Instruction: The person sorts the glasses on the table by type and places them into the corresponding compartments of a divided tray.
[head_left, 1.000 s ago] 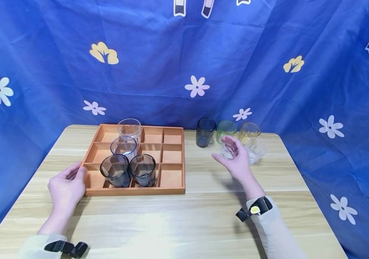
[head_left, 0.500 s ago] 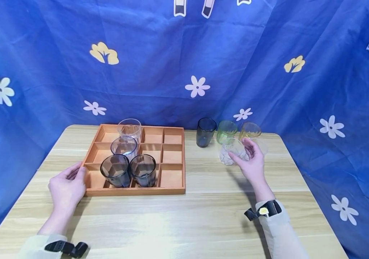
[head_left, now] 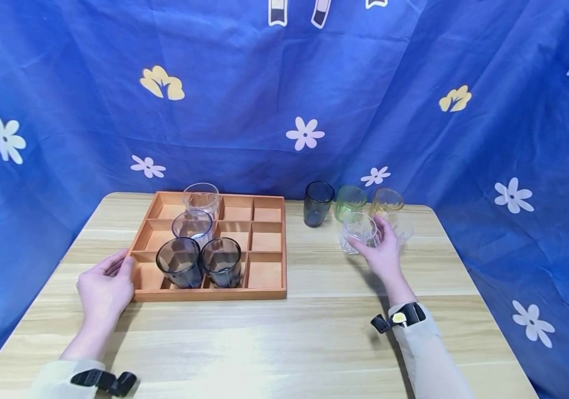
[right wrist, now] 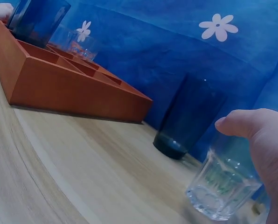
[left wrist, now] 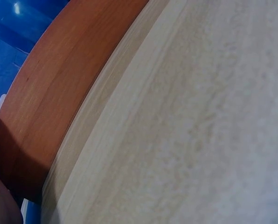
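- Clear and faceted, the small glass (head_left: pixel 358 231) is standing on the wooden surface (head_left: pixel 314 332), right of the tray, and your right hand (head_left: pixel 383 250) is curling round it, fingers on its far side and thumb toward you.
- In the right wrist view, your thumb (right wrist: pixel 237 122) is arching over that clear glass (right wrist: pixel 221 186) while its base is sitting on the surface (right wrist: pixel 83 186).
- Just behind the glass you are holding, a dark tumbler (head_left: pixel 318 203), a green glass (head_left: pixel 349 200) and an amber glass (head_left: pixel 386 201) are standing in a row, and another clear glass (head_left: pixel 403 226) is sitting just beyond your fingers.
- Your left hand (head_left: pixel 106 287) is resting against the near left corner of the compartmented wooden tray (head_left: pixel 264 291), with fingers relaxed along its edge and gripping nothing.
- Inside the tray, two dark glasses (head_left: pixel 178 261) (head_left: pixel 221 261) are occupying the front row, with two clear glasses (head_left: pixel 192 226) (head_left: pixel 200 197) standing behind them.
- From the left wrist view, only the tray wall (left wrist: pixel 59 93) and the surface are showing.
- Behind everything, a blue flowered cloth (head_left: pixel 284 83) is hanging.
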Demonstrator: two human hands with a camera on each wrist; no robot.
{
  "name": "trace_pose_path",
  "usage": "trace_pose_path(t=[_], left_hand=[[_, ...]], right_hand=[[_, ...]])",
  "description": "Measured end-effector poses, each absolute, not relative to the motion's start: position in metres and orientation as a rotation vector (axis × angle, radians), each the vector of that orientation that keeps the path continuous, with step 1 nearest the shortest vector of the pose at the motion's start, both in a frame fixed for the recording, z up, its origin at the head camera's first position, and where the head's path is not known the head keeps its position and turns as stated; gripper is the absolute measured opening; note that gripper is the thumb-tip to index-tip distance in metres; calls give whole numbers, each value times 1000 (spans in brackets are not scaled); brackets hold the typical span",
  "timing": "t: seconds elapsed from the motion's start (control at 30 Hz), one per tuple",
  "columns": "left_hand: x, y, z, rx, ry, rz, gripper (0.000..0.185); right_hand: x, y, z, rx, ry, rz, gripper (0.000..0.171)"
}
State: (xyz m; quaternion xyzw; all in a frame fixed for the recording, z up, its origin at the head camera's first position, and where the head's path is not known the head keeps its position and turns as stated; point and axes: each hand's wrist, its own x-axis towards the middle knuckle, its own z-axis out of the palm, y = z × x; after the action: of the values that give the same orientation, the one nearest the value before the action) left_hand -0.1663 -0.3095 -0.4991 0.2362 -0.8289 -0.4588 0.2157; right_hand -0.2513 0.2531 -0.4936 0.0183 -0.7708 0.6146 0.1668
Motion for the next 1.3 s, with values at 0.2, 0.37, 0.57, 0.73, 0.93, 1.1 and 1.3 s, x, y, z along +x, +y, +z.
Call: trace_pose_path(t=[0.2, 0.37, 0.57, 0.73, 0.93, 1.1, 1.3], left_hand=[[-166, -310, -500, 646, -2296, -1264, 34], [-166, -308, -499, 644, -2291, -1266, 34], [-166, -306, -498, 641, -2285, -1264, 34], [-165, -308, -499, 651, -2284, -1279, 34], [-165, -309, -499, 655, -2278, -1283, 34], [-166, -309, -500, 647, -2278, -1282, 34], [-166, -310, -500, 657, -2283, -1285, 34]], right_hand=[[-256, 241, -499, -50, -2200, 1701, 98], [-261, 235, -504, -123, -2209, 1692, 100], [-264, 234, -507, -148, -2200, 1673, 97], [-263, 233, -504, -145, -2182, 1693, 95], [-258, 232, -495, -145, -2151, 1714, 91], [-254, 231, -483, -93, -2111, 1763, 87], [-248, 222, -462, 0, -2067, 1860, 85]])
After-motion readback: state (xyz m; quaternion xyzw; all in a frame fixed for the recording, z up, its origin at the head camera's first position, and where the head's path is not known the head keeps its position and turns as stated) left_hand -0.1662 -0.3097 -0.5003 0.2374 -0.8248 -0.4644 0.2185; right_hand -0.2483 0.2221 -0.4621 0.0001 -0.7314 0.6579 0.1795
